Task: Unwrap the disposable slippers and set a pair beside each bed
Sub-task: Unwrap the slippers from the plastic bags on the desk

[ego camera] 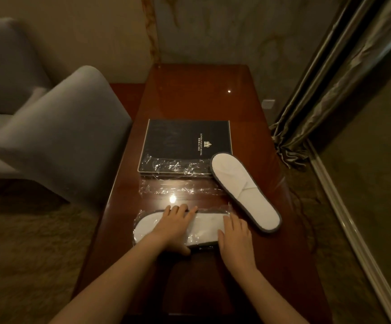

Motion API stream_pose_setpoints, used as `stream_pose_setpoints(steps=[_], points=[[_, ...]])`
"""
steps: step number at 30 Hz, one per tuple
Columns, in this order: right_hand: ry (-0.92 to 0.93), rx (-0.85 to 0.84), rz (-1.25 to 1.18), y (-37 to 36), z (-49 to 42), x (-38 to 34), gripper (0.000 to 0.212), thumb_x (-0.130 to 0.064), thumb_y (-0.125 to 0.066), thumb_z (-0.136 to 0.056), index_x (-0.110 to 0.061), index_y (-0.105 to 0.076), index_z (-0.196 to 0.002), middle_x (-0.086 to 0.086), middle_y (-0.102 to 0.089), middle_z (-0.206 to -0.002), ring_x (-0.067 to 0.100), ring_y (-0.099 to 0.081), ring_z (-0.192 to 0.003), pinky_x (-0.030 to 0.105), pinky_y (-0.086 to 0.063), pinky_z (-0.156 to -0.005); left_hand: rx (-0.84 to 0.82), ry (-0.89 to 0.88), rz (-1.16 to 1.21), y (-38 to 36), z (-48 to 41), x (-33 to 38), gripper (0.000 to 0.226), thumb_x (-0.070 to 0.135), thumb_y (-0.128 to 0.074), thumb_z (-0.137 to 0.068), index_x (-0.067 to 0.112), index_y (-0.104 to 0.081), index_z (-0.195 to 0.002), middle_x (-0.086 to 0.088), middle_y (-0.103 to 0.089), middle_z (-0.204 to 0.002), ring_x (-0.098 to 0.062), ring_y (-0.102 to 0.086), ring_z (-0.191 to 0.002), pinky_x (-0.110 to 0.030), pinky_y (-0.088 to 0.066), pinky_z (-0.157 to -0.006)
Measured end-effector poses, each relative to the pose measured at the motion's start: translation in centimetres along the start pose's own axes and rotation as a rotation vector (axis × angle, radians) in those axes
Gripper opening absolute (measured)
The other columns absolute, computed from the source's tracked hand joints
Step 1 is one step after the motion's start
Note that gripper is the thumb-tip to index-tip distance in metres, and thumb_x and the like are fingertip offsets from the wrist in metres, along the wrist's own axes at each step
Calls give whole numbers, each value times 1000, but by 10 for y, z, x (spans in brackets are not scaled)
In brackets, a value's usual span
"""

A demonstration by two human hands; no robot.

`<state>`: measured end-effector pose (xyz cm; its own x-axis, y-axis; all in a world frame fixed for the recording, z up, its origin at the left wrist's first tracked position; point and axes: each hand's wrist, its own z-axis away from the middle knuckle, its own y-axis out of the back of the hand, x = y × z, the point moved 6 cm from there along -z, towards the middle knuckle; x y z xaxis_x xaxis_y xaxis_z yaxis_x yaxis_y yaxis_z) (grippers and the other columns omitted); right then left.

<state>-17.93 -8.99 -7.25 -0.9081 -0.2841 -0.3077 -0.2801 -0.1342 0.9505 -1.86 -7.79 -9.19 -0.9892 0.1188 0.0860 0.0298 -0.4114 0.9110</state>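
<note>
A white disposable slipper still in clear plastic wrap lies crosswise near the front of the dark wooden table. My left hand lies over its middle, fingers over the far edge and thumb at the near edge. My right hand rests flat on its right end, fingers spread. An unwrapped white slipper with a grey rim lies diagonally to the right. An empty clear wrapper lies crumpled behind my hands.
A black hotel folder lies mid-table, partly under the wrapper and the slipper's end. A grey upholstered chair stands against the table's left side. Curtains hang at the right, carpet on both sides.
</note>
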Motion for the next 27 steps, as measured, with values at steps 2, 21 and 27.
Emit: stream_pose_setpoints(steps=[2,21,27], points=[[-23,71,-75,10,-4,2,46,-14,-45,-93,-13,-36,-137,6,-44,-137,19,-43,-121,28,-39,-99,33,3,1,3,8,-1,123,60,-67,-52,19,-3,-148,-10,-24,-143,-31,-25,-128,-44,-18,-112],[20,415,-172,122,-42,-36,13,-12,-50,-92,-5,-61,-94,11,-59,-92,23,-56,-79,34,-51,-64,429,45,-80,125,63,-8,119,68,-59,-51,23,-6,-148,-7,-23,-143,-28,-20,-132,-47,-13,-113],[176,452,-177,162,-53,-35,10,-10,-52,-91,-6,-59,-84,8,-61,-75,21,-54,-62,32,-43,-52,522,66,-45,149,79,-16,117,64,-60,-50,24,-9,-148,-6,-24,-140,-26,-22,-129,-42,-12,-111]])
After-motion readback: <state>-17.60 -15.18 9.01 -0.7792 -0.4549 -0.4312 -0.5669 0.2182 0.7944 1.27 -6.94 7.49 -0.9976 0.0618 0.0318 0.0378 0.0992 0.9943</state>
